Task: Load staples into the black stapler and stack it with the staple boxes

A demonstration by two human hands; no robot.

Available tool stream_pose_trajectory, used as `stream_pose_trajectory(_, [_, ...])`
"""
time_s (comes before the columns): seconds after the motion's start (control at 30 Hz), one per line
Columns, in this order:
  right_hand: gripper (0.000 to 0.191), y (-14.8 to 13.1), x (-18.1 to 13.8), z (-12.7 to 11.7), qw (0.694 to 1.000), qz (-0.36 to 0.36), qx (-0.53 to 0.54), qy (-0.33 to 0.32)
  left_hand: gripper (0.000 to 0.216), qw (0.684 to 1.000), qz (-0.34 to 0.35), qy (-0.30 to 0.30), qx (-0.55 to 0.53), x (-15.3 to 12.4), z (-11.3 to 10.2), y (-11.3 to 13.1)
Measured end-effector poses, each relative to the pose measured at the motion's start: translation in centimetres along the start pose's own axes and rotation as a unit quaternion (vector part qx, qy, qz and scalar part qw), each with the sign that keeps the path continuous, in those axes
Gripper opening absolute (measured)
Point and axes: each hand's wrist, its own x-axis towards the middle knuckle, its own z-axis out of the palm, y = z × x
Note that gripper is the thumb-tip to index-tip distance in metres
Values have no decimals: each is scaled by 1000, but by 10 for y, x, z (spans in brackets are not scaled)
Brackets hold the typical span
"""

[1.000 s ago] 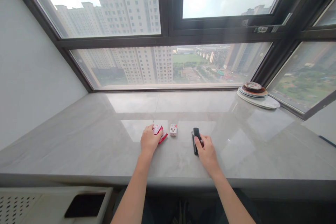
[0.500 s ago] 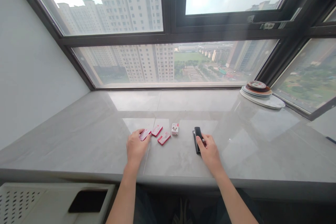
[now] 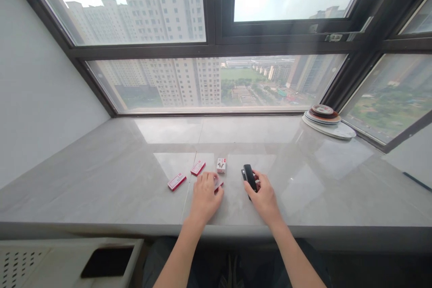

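On the grey stone ledge, my left hand (image 3: 206, 195) has its fingers and thumb closed round a small red-and-white box (image 3: 219, 185), partly hidden by the hand. My right hand (image 3: 265, 197) grips a black stapler (image 3: 249, 176), its front end pointing toward the window. Two similar flat boxes lie left of my left hand: one red-and-white box (image 3: 177, 182) nearer me, another red-and-white box (image 3: 198, 168) farther back. Just beyond my left hand stands a small white box with a dark picture (image 3: 221, 165).
A stack of plates (image 3: 326, 119) sits at the ledge's far right, by the window frame (image 3: 216, 49). A white unit with small holes and a dark recess (image 3: 67, 256) stands below the ledge at lower left. The ledge's front edge (image 3: 303, 230) runs before me.
My left hand has let go of the left box, which now lies farther left and nearer me, and moved right onto another box. The stapler is still in my right hand, slightly tilted.
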Motion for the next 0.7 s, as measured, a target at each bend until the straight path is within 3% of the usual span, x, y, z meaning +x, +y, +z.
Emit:
stream_pose_trajectory(0.2, [46, 2, -12, -4, 1000, -2, -10, 1, 68, 999, 30, -24, -14, 9, 4, 10])
stream_pose_trajectory(0.27, [45, 3, -11, -8, 1000, -12, -21, 0, 67, 999, 37, -23, -30, 12, 2, 10])
stream_pose_trajectory(0.43, [32, -2, 9, -25, 991, -99, -71, -48, 36, 990, 85, -65, -87, -7, -7, 14])
stream_pose_trajectory(0.6, [41, -31, 25, -18, 976, -123, -41, -173, 55, 984, 113, -87, -104, -33, -15, 17])
stream_pose_trajectory(0.7, [41, -53, 19, 3, 973, -124, -32, -192, 54, 985, 112, -95, -91, -36, -21, 10])
